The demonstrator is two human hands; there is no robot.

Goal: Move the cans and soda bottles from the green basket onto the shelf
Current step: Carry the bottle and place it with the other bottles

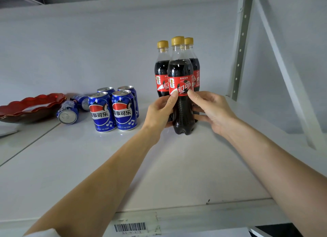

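Three cola bottles with yellow caps and red labels stand upright on the white shelf [185,166]. The front bottle [180,73] is held from both sides: my left hand [160,111] grips its left side with the thumb on the label, and my right hand [210,109] grips its right side. Two more bottles [161,68] stand just behind it. Left of them, several blue Pepsi cans [113,111] stand upright in a tight group. Two further cans [68,111] lie on their sides beyond those. The green basket is out of view.
A red scalloped dish [30,104] sits at the far left of the shelf. A perforated grey upright [241,41] and a slanted brace stand at the right rear. The shelf's front edge carries a barcode sticker [130,227].
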